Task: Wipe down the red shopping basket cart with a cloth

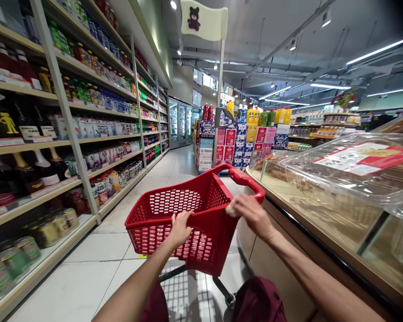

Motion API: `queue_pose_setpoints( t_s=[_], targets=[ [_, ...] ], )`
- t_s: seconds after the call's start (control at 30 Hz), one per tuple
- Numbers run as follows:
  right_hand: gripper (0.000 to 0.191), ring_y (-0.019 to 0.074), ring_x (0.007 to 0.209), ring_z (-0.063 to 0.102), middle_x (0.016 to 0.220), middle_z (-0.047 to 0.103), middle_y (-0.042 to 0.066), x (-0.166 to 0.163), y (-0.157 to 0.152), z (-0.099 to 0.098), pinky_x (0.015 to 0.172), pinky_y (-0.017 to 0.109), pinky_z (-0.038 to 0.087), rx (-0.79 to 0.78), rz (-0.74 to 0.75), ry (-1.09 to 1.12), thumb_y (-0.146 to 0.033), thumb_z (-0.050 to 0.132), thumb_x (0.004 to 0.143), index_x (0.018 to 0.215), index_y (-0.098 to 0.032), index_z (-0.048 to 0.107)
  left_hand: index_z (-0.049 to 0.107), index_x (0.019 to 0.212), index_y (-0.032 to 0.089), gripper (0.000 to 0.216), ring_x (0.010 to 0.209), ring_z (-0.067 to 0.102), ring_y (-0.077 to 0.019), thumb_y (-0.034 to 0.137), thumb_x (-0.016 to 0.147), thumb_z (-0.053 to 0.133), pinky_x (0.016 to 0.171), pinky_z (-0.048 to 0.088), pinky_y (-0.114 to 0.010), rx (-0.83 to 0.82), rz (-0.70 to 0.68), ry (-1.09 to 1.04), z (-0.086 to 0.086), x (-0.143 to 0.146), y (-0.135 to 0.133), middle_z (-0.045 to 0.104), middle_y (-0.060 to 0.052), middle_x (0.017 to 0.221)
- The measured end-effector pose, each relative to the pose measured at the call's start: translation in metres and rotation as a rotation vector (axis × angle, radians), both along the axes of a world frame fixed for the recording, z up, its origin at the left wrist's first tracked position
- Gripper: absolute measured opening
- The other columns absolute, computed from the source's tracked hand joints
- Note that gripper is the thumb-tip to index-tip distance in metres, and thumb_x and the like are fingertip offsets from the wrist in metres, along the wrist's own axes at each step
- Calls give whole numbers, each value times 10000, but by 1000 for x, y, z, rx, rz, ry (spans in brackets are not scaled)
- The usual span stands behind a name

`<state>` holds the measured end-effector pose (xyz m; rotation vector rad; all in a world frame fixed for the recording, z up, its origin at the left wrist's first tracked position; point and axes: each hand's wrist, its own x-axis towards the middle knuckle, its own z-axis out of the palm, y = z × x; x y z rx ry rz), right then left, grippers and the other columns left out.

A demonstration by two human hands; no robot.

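A red plastic shopping cart (201, 192) stands in front of me, turned sideways, its handle (243, 176) to the right. My left hand (181, 228) is closed over the near rim of the basket, with the fingers hooked inward. My right hand (251, 213) is at the corner of the cart by the handle, slightly blurred. Between its closed fingers and the red plastic shows a small crumpled white wad (232, 209), too smeared to name surely. A pole rises behind the handle with a cream bear flag (204, 20) on top.
Shelves of bottles and cans (110, 138) line the left side. On the right stands a glass-sided counter (289, 192) with clear lids, close to the cart. Stacked drink cartons (245, 141) stand ahead, and glass-door fridges (179, 118) farther back. Pale tiles (100, 250) cover the aisle floor.
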<state>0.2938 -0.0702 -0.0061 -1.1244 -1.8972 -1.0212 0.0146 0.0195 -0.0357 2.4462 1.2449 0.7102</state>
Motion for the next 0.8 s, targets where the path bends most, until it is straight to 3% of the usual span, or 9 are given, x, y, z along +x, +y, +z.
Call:
queue_pose_setpoints(
  t_s=[0.1, 0.23, 0.3, 0.37, 0.47, 0.53, 0.7, 0.8],
  targets=[
    [344, 203, 1231, 365, 1230, 529, 60, 1, 0, -16, 1030, 461, 312, 131, -62, 261, -111, 408, 846, 1132, -233, 555, 470, 1130, 206, 597, 1147, 390, -192, 68, 557, 376, 1053, 66, -460, -1, 3, 10, 0, 1, -2, 518, -43, 1180],
    [339, 188, 1194, 416, 1154, 588, 50, -35, -13, -68, 983, 405, 400, 14, 99, 218, -97, 411, 842, 1102, -236, 578, 465, 1135, 203, 593, 1148, 389, -193, 73, 561, 384, 1051, 60, -471, -6, -4, 19, 1, 1, -5, 519, -45, 1181],
    [337, 151, 1151, 465, 1115, 614, 20, -49, -22, -85, 943, 336, 445, -61, 183, 148, -124, 403, 855, 1111, -266, 570, 469, 1129, 201, 594, 1142, 394, -194, 66, 558, 381, 1049, 70, -475, -5, -3, 20, 2, 1, -6, 525, -49, 1172],
    [339, 140, 1129, 487, 1120, 611, 4, -48, -28, -80, 933, 327, 453, -88, 204, 167, -139, 395, 862, 1120, -285, 560, 474, 1121, 205, 589, 1131, 403, -194, 59, 559, 378, 1046, 80, -479, -6, -1, 22, 2, 0, -6, 532, -51, 1162],
    [338, 213, 1194, 417, 1220, 538, 46, -31, -27, -51, 993, 463, 365, 79, 57, 386, -120, 429, 838, 1115, -253, 569, 466, 1126, 207, 585, 1138, 394, -190, 56, 569, 379, 1047, 74, -474, -3, 4, 23, 2, 1, -5, 525, -48, 1174],
    [337, 239, 1220, 376, 1232, 526, 55, -26, -23, -44, 1007, 510, 318, 151, -26, 429, -111, 435, 831, 1100, -249, 582, 460, 1132, 213, 591, 1148, 387, -185, 52, 569, 382, 1049, 71, -467, -4, 5, 22, 2, 1, -5, 522, -39, 1185],
    [378, 180, 1140, 479, 1107, 618, 19, -46, -30, -88, 918, 375, 455, -86, 106, 158, -100, 386, 847, 1126, -286, 561, 482, 1112, 212, 594, 1134, 406, -188, 29, 554, 387, 1046, 81, -474, -10, 10, 13, 1, -1, -6, 536, -45, 1171],
    [390, 205, 1164, 454, 1180, 570, 35, -34, -35, -80, 961, 442, 400, -26, 33, 305, -92, 392, 838, 1147, -277, 541, 481, 1117, 203, 594, 1132, 405, -189, 25, 559, 386, 1044, 82, -474, -4, 10, 5, -1, -1, -6, 535, -54, 1169]
  ],
)
